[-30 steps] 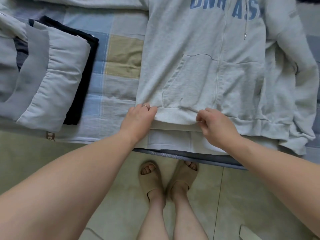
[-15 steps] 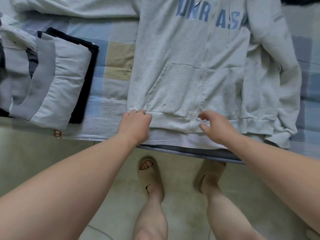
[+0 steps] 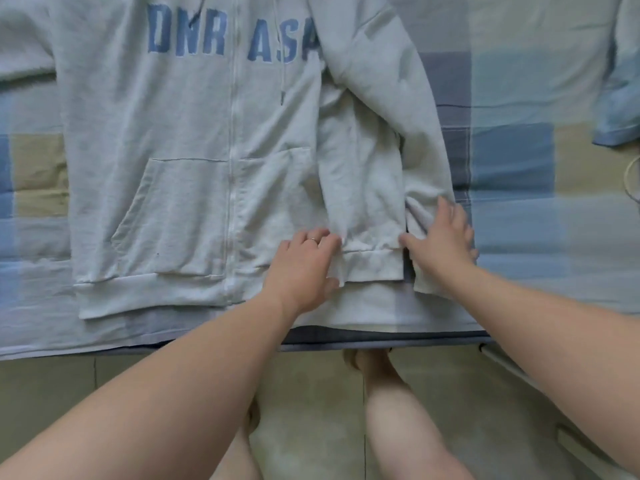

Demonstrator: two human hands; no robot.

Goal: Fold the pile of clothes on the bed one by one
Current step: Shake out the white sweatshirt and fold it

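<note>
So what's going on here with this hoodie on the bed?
A person is folding a light grey zip hoodie, spread front-up on the checked bedspread. The left hand presses on the hem, and the right hand lies flat on the cuff of the sleeve running down the hoodie's side. The other sleeve stretches out sideways.

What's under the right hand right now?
The end of the sleeve of the hoodie, resting on the sheet. The right hand hides part of it; the cuff shows below.
</note>
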